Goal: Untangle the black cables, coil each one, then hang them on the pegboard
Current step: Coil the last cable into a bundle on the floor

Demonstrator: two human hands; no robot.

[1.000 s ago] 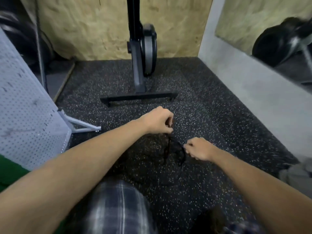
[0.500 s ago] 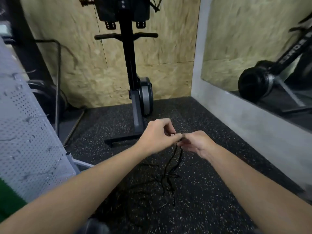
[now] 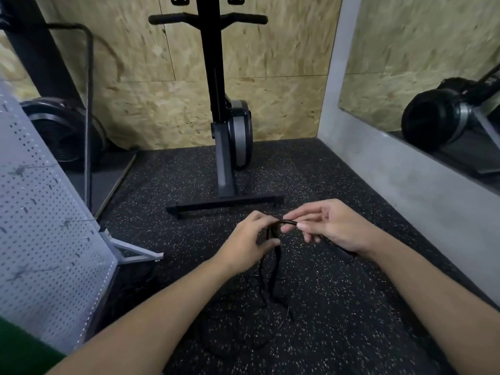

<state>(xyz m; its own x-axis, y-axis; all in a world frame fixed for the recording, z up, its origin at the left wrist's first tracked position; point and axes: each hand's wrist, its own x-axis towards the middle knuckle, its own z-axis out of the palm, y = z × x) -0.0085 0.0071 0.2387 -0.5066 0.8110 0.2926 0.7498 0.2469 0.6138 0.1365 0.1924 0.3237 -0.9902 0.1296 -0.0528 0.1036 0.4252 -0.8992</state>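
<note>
**Untangling in hand, nothing coiled yet**

At the far left the pegboard [image 3: 48,226] leans on its white stand, its hooks bare of any cable so far as can be seen; the hanging step looks well off.

Moving right, the left hand [image 3: 247,243] is pinched shut on a bunch of the black cables [image 3: 272,263], thumb pressed under the strands; several lengths drop from it to a loose snarl on the speckled floor [image 3: 351,307] between the forearms.

The right hand [image 3: 328,227] sits just beside it, thumb and forefinger nipping one strand where it leaves the bunch, the other fingers spread loose; a further length seems to trail under the palm toward the wrist — hard to follow against the dark floor.

By my reading this is the first step, separating one cable from the rest; the next move calls for drawing that single strand clear while the left hand keeps the others back, and watching for knots lower down.

Beyond stands an exercise machine [image 3: 216,104]; further right a mirror [image 3: 433,90]; no brand, label or writing can be read anywhere.
</note>
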